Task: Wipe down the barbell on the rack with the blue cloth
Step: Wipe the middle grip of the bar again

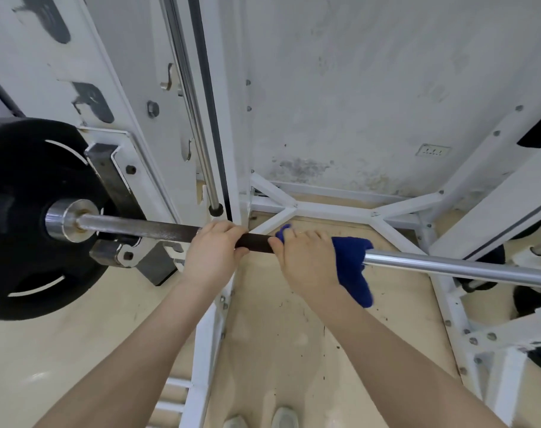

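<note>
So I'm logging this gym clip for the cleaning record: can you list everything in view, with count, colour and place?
barbell: one, silver with a dark middle section, lying across the view on the rack
blue cloth: one, wrapped on the bar under the right hand, its tail hanging down
weight plate: one, black, on the bar's left end
rack frame: white, uprights and floor braces behind and beside the bar
guide rod: one, silver, upright at left centre
wall socket: one, white, low on the back wall
shoes: two, pale, bottom edge
left hand: fingers curled round the bare bar
right hand: gripping the cloth round the bar
</note>
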Demonstrator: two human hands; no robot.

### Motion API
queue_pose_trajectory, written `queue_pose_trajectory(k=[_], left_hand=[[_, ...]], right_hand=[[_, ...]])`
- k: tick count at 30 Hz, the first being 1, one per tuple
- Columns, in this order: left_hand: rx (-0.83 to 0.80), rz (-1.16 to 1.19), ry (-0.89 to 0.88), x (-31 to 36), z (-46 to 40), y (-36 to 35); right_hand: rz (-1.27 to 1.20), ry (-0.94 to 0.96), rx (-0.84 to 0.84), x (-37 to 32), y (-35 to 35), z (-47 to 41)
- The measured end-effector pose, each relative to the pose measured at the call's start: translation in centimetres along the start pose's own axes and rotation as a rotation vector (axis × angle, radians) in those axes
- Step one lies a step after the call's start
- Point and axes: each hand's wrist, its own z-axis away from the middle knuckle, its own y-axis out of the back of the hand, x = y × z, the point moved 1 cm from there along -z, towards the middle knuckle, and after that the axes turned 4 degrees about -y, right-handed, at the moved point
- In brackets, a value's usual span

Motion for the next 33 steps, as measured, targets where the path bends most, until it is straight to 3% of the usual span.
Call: queue_pose_trajectory(k=[3,7,10,12,15,19,24,29,33], left_hand=[[-0.001,0.008,0.013,0.2,-0.1,0.3],[0.031,0.046,0.012,0.3,0.2,0.2],[0.028,0.05,0.011,0.0,0.2,0.0],[0.01,0.051,0.005,-0.4,0.0,0.1],[-0.012,0.045,-0.04,-0.8,-0.2,0.3],[-0.031,0.023,-0.114,-1.3,-0.1,0.7],[-0.093,0.13,-0.188,-2.8,0.3,1.7],[-0.055,0.037,-0.187,-6.3,0.6,3.3],[-0.064,-0.043,-0.132,-8.7,0.9,4.0]], right_hand=[[-0.004,-0.005,-0.064,2.8,0.3,0.4],[0.034,-0.206,0.062,5.4,0.6,1.0],[0.011,-0.122,0.001,0.2,-0.4,-0.2],[-0.031,-0.085,0.074,-2.4,0.0,-0.8],[-0.047,-0.018,-0.021,-0.3,0.0,-0.2],[0.017,-0.254,0.069,5.5,0.2,1.5],[0.066,-0.169,-0.001,0.0,-0.7,-0.8],[-0.074,-0.165,0.227,-7.2,-1.4,-1.6],[-0.045,-0.057,0.176,-9.0,-0.9,-2.2]])
